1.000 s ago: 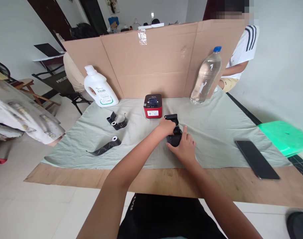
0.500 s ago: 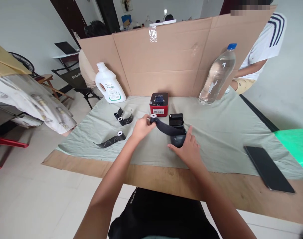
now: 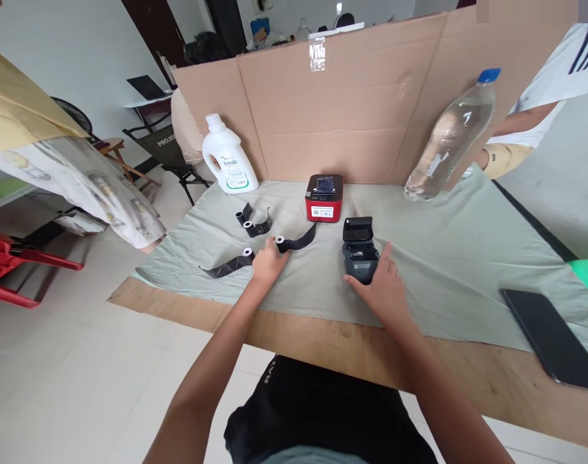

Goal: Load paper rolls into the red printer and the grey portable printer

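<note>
My left hand (image 3: 269,263) pinches a black paper roll (image 3: 281,243) with a white core, low over the cloth or on it; I cannot tell which. Its loose dark strip trails to the right, towards a red and black box-shaped device (image 3: 323,198). Around the right side and front of a small dark portable printer (image 3: 362,263), my right hand (image 3: 385,283) has its thumb and index finger. The printer's lid (image 3: 358,229) is flipped up, and the bay inside shows. Left of my left hand lie more black rolls, one (image 3: 247,252) with its strip unrolled and a pair (image 3: 249,225) farther back.
A cardboard screen (image 3: 342,122) stands at the back, with a white jug (image 3: 230,158) and a clear bottle (image 3: 453,138) before it. At the right lies a black phone (image 3: 550,335). One person sits behind the screen at right; another stands at the left.
My left hand has drawn the black roll and its strip out of the printer and carried them left. My right hand has stayed at the printer. The camera view has shifted.
</note>
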Motion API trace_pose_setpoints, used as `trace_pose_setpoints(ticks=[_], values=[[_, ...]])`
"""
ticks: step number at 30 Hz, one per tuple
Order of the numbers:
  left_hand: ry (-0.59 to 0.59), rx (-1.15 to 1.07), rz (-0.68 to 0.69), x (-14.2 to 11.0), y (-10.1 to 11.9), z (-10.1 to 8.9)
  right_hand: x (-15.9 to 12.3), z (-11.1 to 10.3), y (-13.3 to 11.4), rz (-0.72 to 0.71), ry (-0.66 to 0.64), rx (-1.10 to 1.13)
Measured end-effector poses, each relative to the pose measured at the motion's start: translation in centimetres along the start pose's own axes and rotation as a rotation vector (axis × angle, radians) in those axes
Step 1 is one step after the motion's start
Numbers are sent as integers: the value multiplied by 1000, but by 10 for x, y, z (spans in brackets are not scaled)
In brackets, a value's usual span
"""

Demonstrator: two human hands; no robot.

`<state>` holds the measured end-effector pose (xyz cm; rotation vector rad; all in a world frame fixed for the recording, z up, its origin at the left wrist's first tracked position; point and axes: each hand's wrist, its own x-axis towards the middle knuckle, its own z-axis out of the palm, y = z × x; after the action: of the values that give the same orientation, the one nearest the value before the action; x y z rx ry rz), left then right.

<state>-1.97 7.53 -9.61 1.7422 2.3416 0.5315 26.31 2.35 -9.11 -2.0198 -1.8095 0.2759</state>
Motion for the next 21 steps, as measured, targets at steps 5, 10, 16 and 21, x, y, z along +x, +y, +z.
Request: trace_pose_setpoints(ticks=[5, 10, 16, 21], values=[[332, 161, -48, -21, -28, -35, -1, 1, -1, 0, 32, 60], [179, 158, -62, -29, -44, -55, -2, -4, -1, -166, 205, 205], [-287, -1019, 157, -66, 36, -42, 7, -49, -13, -610, -12, 372], [-369, -1317, 159, -64, 107, -6, 36, -96, -27, -685, -317, 231]])
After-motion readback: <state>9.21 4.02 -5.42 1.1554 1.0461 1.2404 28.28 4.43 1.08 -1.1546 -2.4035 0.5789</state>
